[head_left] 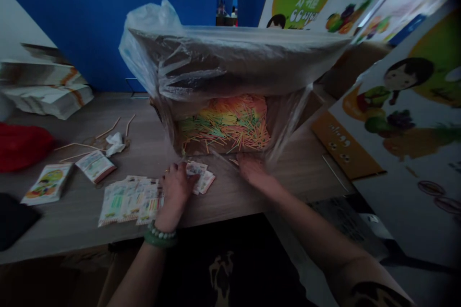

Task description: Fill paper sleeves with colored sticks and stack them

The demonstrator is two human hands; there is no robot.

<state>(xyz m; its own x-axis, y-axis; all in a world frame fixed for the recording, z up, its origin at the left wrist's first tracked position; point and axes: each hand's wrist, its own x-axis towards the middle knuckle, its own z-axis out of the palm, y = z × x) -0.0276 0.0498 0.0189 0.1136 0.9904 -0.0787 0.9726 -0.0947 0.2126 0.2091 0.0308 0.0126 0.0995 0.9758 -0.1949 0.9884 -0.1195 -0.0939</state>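
A cardboard box lined with clear plastic (234, 64) lies open toward me, with a heap of thin coloured sticks (226, 122) in orange, yellow and green inside. My left hand (178, 184) is on the table before it, fingers curled, thumb over small printed packets (206, 181). Left of that hand, several flat packets (131, 199) lie overlapping, some showing coloured stripes. My right hand (252, 170) is at the box's lower front edge, close to the sticks. Its fingers are dim and partly hidden; whether they hold anything is unclear.
At the left lie two small printed packs (48, 183), crumpled white tissue (115, 144), loose thin sticks (104, 129) and a red item (23, 146). Stacked white packaging (46, 88) stands behind them. Large printed cartons (403, 105) rise at the right.
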